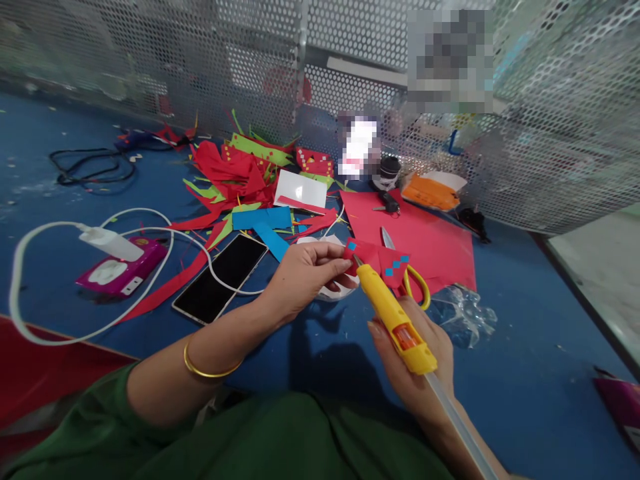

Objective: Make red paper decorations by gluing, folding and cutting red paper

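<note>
Between the thumb and fingers of my left hand point(313, 270) is the left end of a red paper piece point(373, 255) that carries small blue squares. My right hand point(417, 353) is wrapped round a yellow glue gun point(395, 320), with a clear glue stick trailing from its back. The gun's nozzle points at the red piece near a blue square at its left end; whether they touch I cannot tell. Behind the piece lie scissors with yellow handles point(424, 288). A white round object point(336, 291) sits partly hidden below my left fingers.
A phone point(220, 279), a purple power socket point(123, 267) and white cables lie at the left. Farther back are red and green scraps point(230, 170), blue strips point(265, 218), a white card point(301, 190) and a red sheet point(430, 233). Clear plastic point(465, 317) lies right.
</note>
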`<move>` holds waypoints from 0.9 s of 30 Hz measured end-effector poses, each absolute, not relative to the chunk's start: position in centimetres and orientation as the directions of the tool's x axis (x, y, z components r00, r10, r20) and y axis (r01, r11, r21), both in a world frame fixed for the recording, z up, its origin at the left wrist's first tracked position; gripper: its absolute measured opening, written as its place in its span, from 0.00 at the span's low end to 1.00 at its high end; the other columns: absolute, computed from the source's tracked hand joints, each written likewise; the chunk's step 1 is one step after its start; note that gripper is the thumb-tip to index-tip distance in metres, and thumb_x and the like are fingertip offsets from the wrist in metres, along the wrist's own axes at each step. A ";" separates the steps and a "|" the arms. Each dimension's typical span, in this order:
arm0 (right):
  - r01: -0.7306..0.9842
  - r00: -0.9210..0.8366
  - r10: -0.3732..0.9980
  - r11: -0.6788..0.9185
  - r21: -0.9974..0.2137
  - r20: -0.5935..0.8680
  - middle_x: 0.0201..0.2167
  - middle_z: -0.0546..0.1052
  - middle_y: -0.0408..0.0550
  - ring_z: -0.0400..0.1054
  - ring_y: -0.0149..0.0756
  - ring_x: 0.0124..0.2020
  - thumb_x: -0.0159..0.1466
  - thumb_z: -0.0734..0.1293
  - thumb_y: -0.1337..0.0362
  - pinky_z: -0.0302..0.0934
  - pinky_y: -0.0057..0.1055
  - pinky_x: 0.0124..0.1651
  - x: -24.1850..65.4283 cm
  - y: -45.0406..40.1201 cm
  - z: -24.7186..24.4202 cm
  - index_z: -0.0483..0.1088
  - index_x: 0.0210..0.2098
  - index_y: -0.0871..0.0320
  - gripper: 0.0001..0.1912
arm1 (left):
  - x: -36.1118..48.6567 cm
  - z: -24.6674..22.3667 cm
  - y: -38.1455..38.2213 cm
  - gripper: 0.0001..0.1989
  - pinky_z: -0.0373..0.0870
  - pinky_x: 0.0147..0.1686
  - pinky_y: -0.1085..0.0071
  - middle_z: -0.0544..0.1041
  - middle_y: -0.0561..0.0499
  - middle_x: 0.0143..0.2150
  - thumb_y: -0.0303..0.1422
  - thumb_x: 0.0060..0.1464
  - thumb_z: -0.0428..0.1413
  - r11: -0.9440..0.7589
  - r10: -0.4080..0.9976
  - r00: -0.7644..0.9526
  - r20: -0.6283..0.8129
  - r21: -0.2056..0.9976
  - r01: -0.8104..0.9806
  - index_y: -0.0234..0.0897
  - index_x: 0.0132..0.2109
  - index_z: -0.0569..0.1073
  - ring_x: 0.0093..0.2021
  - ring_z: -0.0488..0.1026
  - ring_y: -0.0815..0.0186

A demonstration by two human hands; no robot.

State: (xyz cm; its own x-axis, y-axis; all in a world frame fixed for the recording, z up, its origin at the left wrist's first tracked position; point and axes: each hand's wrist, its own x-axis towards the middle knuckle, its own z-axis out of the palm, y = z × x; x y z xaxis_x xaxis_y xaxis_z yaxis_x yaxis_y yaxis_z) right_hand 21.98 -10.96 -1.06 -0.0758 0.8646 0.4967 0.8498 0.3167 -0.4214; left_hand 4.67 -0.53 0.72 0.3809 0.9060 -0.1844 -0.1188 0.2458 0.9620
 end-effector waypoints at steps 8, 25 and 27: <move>0.848 -0.078 0.862 0.322 -0.422 0.500 0.26 0.71 0.41 0.69 0.32 0.24 0.68 0.65 0.58 0.60 0.28 0.27 22.2 -11.1 -1.2 0.66 0.34 0.54 0.08 | 4.7 0.6 -0.5 0.06 0.72 0.28 0.75 0.82 0.51 0.28 0.30 0.54 0.62 0.228 0.911 0.374 -0.177 0.969 -0.097 0.34 0.39 0.80 0.28 0.79 0.68; 0.856 -0.059 0.862 0.304 -0.418 0.504 0.25 0.71 0.41 0.69 0.31 0.23 0.69 0.64 0.57 0.59 0.28 0.26 22.1 -11.1 -1.3 0.65 0.32 0.54 0.10 | 4.7 0.6 -0.5 0.05 0.71 0.27 0.76 0.82 0.51 0.29 0.29 0.52 0.63 0.238 0.911 0.374 -0.175 0.963 -0.128 0.34 0.37 0.80 0.28 0.79 0.69; 0.853 -0.059 0.864 0.304 -0.424 0.500 0.25 0.71 0.41 0.69 0.31 0.24 0.69 0.64 0.57 0.59 0.28 0.26 22.1 -11.1 -1.4 0.66 0.33 0.54 0.10 | 4.7 0.6 -0.5 0.04 0.71 0.27 0.76 0.82 0.51 0.30 0.28 0.52 0.63 0.241 0.909 0.378 -0.176 0.962 -0.132 0.34 0.38 0.80 0.28 0.79 0.69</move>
